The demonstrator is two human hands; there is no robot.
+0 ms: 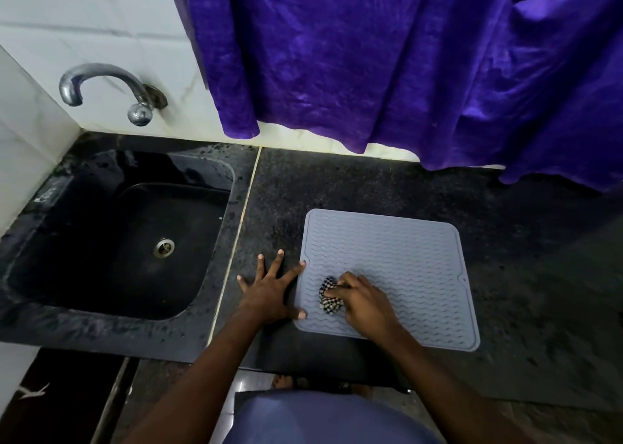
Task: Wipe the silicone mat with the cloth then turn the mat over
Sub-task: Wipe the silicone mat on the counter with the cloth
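Note:
A grey silicone mat (404,255) with wavy ridges lies flat on the dark stone counter (337,180). My right hand (365,300) presses a bunched black-and-white checked cloth (328,295) onto the mat's near left part. My left hand (269,288) lies flat on the counter with fingers spread; its index fingertip and thumb tip rest on the mat's left edge. Most of the cloth is hidden under my right fingers.
A black sink (111,238) with a metal drain (164,247) is set into the counter at left, below a chrome tap (101,88) on the white tiled wall. A purple curtain (404,56) hangs over the counter's back edge. The counter's front edge runs just below the mat.

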